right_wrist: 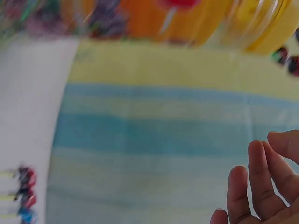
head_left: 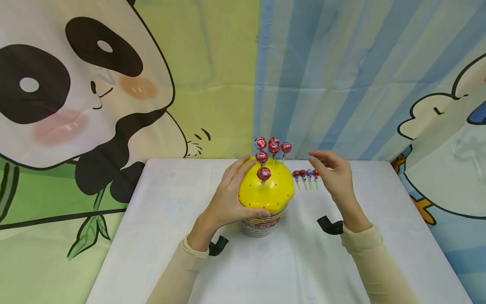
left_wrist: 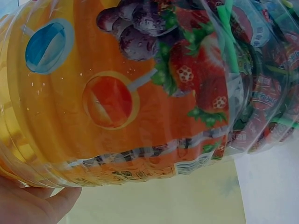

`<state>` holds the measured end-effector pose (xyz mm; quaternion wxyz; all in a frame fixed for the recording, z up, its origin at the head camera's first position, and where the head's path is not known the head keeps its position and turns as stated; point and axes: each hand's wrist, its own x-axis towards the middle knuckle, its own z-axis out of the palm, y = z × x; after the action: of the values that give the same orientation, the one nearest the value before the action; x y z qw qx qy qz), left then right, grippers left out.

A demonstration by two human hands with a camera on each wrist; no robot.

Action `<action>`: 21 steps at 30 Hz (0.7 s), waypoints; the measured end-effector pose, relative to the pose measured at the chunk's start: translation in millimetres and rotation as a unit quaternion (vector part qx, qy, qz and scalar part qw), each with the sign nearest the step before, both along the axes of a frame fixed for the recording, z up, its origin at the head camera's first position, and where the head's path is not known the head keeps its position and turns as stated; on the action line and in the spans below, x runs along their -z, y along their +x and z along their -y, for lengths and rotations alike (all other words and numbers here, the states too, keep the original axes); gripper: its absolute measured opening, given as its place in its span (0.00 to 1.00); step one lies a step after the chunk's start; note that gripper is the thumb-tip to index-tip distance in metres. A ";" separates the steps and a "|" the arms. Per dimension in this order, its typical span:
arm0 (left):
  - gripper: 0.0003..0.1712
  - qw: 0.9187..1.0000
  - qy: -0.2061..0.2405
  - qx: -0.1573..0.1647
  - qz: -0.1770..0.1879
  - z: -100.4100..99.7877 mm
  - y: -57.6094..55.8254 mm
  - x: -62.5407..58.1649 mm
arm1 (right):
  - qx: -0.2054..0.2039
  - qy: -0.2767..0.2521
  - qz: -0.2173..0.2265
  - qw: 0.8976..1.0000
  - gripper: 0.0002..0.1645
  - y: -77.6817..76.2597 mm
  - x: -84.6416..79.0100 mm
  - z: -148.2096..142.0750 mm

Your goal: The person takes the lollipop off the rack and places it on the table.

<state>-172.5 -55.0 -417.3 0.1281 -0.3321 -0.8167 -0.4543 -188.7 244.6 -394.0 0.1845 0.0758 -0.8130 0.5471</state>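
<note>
A clear lollipop jar [head_left: 259, 230] with a domed yellow lid [head_left: 267, 194] full of small holes stands on the table. Its side, in the left wrist view, carries an orange fruit label [left_wrist: 154, 112], with wrapped sweets seen through the plastic. Several red-wrapped lollipops [head_left: 264, 173] stick up out of the lid's holes. My left hand [head_left: 227, 198] grips the lid from the left, thumb across its front. My right hand [head_left: 336, 177] hovers to the right of the jar, fingers loosely bent, thumb close to the fingertips, and no object shows in it [right_wrist: 266, 186].
A short row of loose lollipops [head_left: 306, 174] lies on the white table [head_left: 182, 194] right of the jar, below the right hand's fingertips. Behind the table's back edge hangs a cartoon-printed cloth [head_left: 220, 84]. Black curved pieces [head_left: 329, 226] stick out at both wrists.
</note>
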 end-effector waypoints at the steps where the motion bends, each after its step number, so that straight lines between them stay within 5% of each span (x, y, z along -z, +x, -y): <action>1: 0.66 1.000 0.000 0.000 -0.001 -0.2 0.1 -0.1 | -0.011 0.002 -0.011 1.000 0.14 3.2 -5.2 6.7; 8: 0.67 1.000 -0.002 -0.002 0.002 0.5 0.9 0.3 | -0.091 -0.017 -0.039 0.995 0.13 0.1 -9.6 32.3; 21: 0.67 1.000 0.001 0.000 0.001 1.4 0.9 0.2 | -0.113 -0.013 -0.026 0.993 0.11 -6.2 -12.7 52.1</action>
<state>-171.5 -56.4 -417.5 0.1273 -0.3317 -0.8164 -0.4553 -194.9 192.4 -381.3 0.1431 0.1791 -0.7867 0.5731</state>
